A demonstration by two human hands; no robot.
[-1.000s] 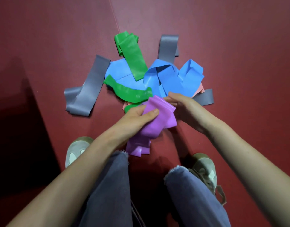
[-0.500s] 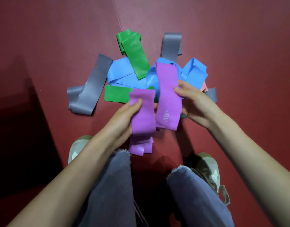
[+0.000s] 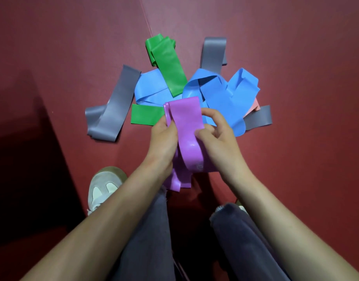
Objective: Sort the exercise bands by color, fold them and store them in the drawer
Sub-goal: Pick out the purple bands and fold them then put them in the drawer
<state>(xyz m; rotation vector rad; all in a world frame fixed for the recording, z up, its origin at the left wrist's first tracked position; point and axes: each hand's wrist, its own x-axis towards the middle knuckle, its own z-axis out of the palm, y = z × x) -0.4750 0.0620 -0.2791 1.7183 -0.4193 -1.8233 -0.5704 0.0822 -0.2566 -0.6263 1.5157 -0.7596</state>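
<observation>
- Purple rubber exercise bands (image 3: 187, 126), held apart a moment ago, now sit stacked as one bundle between both hands, above the dark red floor (image 3: 296, 179).
- Long grey rubber band (image 3: 111, 116) lies leftmost, flat green band (image 3: 146, 117) just beside it.
- Left hand (image 3: 164, 138): fingers curl round the bundle's left edge, gripping it.
- Right hand (image 3: 219, 138): fingers pinch its right edge.
- Crumpled blue bands (image 3: 233, 102) lie behind, to the right.

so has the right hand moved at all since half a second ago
Yes. The right hand has shifted left, away from the grey band at the pile's right edge, and now pinches the purple band close beside the left hand.
</observation>
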